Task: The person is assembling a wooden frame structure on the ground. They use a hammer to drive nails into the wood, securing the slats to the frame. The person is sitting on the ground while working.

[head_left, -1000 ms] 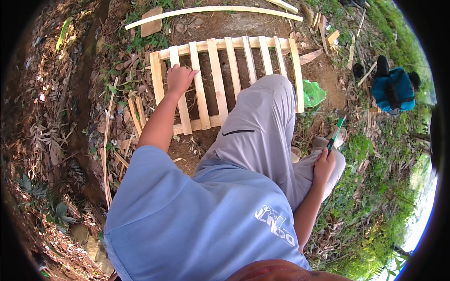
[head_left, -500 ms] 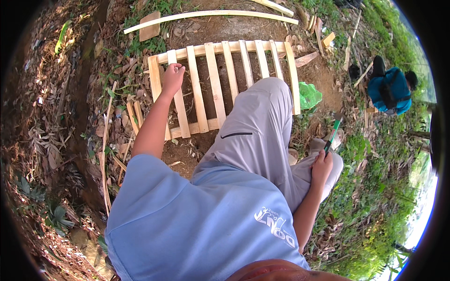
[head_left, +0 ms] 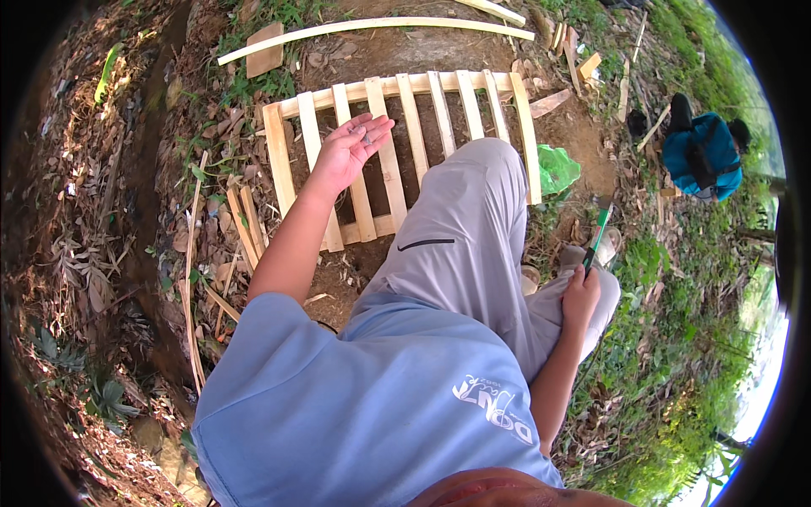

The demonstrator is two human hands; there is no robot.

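My left hand (head_left: 353, 150) is turned palm up over the slatted wooden frame (head_left: 389, 173), its fingers loosely cupped around a few small grey nails (head_left: 367, 138). The frame lies on the ground, with pale slats set side by side across two longer rails. My leg hides part of its near right side. At my right knee, my right hand (head_left: 579, 297) is closed around the dark grip of a hammer (head_left: 601, 228) with a green handle. The hammer points up and away from me, its head apart from the frame.
Long pale wood strips (head_left: 376, 27) lie beyond the frame. Offcuts (head_left: 243, 224) are at its left, and a green plastic bag (head_left: 557, 171) touches its right side. Farther right sits a teal backpack (head_left: 703, 158). Leaves and grass cover the slope around.
My left hand has left the slat near the frame's left end, moved right and turned palm up, its fingers opening out. My right hand and the hammer have barely moved.
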